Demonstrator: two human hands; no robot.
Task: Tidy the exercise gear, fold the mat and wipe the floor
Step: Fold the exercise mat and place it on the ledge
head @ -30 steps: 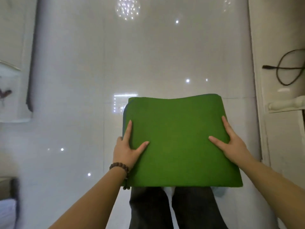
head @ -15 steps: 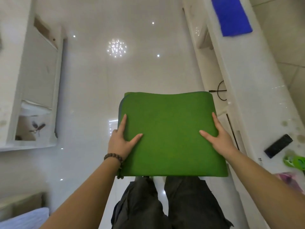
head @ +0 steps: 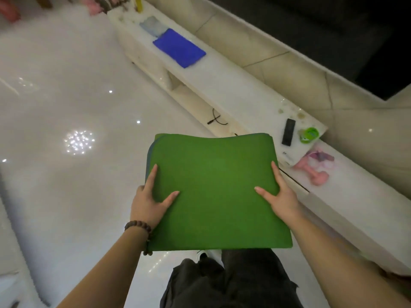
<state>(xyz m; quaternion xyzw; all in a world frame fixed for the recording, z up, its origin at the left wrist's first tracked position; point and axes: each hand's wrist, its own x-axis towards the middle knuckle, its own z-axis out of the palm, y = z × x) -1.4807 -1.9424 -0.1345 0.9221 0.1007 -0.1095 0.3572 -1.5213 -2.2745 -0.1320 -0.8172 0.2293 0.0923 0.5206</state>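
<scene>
A folded green mat (head: 213,192) hangs flat in the air in front of me, above the glossy white floor (head: 66,174). My left hand (head: 149,201) grips its left edge, thumb and index finger on top, the other fingers hidden underneath. My right hand (head: 282,194) grips the right edge the same way. A pink dumbbell (head: 313,172) lies on the low white cabinet (head: 233,94) just right of the mat. A blue cloth (head: 179,47) lies further along the cabinet top.
On the cabinet also lie a black remote (head: 288,131), a green round container (head: 309,134) and a pale cloth (head: 151,25). A black cable (head: 216,120) sits in the cabinet's shelf. Pink and red items blur at the top left. My dark trousers (head: 231,281) are below.
I have turned right with the mat held the same way. The long cabinet with the blue cloth, remote and dumbbell has swung into fuller view on the right.
</scene>
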